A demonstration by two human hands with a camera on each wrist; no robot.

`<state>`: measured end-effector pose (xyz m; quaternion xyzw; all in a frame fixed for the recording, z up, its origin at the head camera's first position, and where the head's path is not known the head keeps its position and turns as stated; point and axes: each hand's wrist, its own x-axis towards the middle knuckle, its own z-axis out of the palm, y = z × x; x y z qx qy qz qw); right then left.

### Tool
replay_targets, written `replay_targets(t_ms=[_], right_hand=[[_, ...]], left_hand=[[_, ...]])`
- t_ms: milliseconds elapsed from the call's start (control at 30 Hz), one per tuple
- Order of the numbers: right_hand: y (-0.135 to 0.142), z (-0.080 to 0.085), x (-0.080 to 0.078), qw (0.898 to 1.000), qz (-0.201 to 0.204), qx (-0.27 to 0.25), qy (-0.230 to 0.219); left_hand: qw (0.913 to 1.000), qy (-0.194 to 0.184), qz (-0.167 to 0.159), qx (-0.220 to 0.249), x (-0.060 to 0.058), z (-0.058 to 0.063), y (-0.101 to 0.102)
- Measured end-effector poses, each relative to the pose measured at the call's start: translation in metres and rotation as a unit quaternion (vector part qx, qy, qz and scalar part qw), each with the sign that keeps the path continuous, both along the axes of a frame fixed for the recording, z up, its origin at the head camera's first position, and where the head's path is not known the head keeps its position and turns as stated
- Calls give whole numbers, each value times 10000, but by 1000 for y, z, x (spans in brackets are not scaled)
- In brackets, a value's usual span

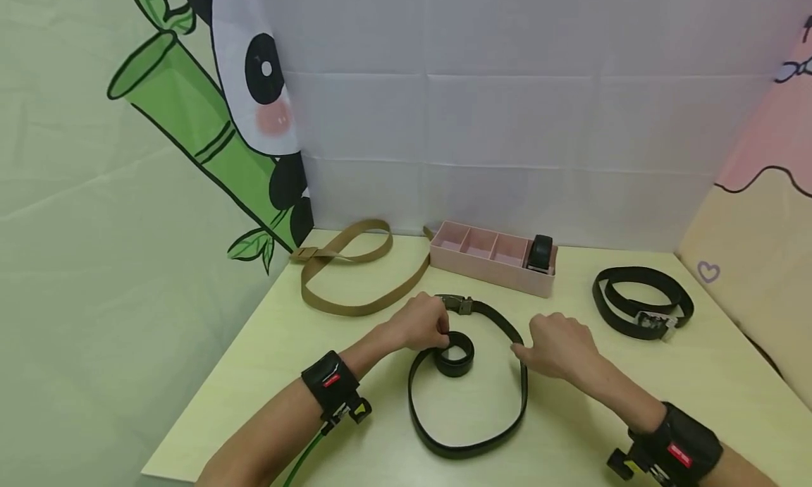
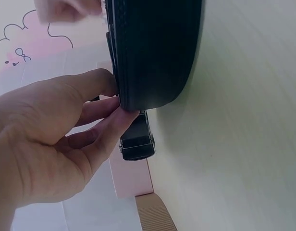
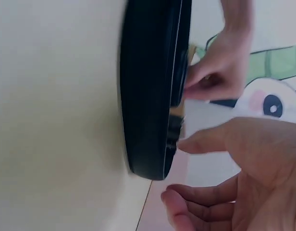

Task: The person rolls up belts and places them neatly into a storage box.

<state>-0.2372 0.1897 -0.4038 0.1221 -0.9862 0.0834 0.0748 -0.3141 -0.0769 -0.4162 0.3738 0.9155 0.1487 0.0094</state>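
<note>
A black belt (image 1: 466,450) stands on its edge in a wide loop, its strap end coiled into a small roll (image 1: 467,366) inside the left of the loop. The belt's buckle (image 1: 453,304) lies at the far side. My left hand (image 1: 420,323) pinches the strap beside the roll between thumb and fingers; the same left hand (image 2: 52,139) shows close up in the left wrist view. At the loop's right side is my right hand (image 1: 563,344), thumb at the strap's upper edge. In the right wrist view the fingers of the right hand (image 3: 253,173) stay loosely bent and apart from the thumb.
Behind the loop stands a pink divided box (image 1: 488,274) with a rolled black belt (image 1: 540,253) in its right compartment. A tan webbing belt (image 1: 355,309) lies loosely at the back left. Another coiled black belt (image 1: 643,326) rests at the right of the table (image 1: 266,374).
</note>
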Motion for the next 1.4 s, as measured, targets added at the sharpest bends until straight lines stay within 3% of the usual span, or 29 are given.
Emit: replay_targets(t_ms=[100, 233, 367, 567, 700, 867, 967, 1067, 1200, 1333, 1400], right_hand=[[3, -2, 19, 9996, -23, -5, -287], [8, -9, 19, 9977, 106, -331, -576], [19, -14, 4, 9969, 599, -487, -173], [26, -18, -28, 9879, 1475, -49, 480], [16, -22, -53, 9777, 1930, 241, 787], [-6, -34, -81, 9623, 2457, -28, 1165], [-18, -39, -85, 9639, 2410, -229, 1110], [-24, -36, -75, 9767, 1915, -110, 957], [-22, -19, -38, 9931, 966, 204, 633], [-16, -6, 6, 9988, 398, 244, 140], [-13, -5, 19, 9994, 272, 207, -71]], left_hand=[[10000, 49, 45, -10, 0, 1, 0], [9999, 132, 26, -100, 2, 1, 1], [9995, 245, -44, -198, 5, 0, 4], [9980, 469, -120, -415, 7, -2, 12], [9968, 577, -186, -520, 8, -1, 21], [9964, 585, -220, -565, 10, 0, 28], [9964, 554, -201, -603, 11, 0, 29], [9968, 505, -169, -605, 11, -1, 29], [9974, 447, -180, -536, 9, -2, 28], [9979, 375, -213, -492, 8, 0, 28], [9979, 360, -206, -488, 8, 2, 27]])
